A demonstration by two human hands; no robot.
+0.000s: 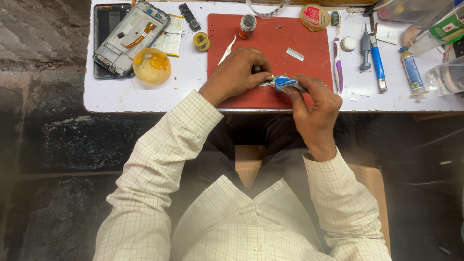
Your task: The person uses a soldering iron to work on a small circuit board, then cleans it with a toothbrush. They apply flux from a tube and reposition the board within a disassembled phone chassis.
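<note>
Pinching a small blue-wrapped metal piece [282, 83] between them, the left hand [237, 75] and right hand [314, 108] work with fingers clenched on it, just above the red mat [270, 43] on the white worktop [193, 92]; a toothbrush [337, 58] lies right of the fingers.

A single head-worn camera looks steeply down, close over the white table [145, 96] edge and lap.

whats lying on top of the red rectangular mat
On the red rectangular mat lie a small red-capped bottle, a flat silver strip and both hands, left and right. Anything beneath them is hidden.
</note>
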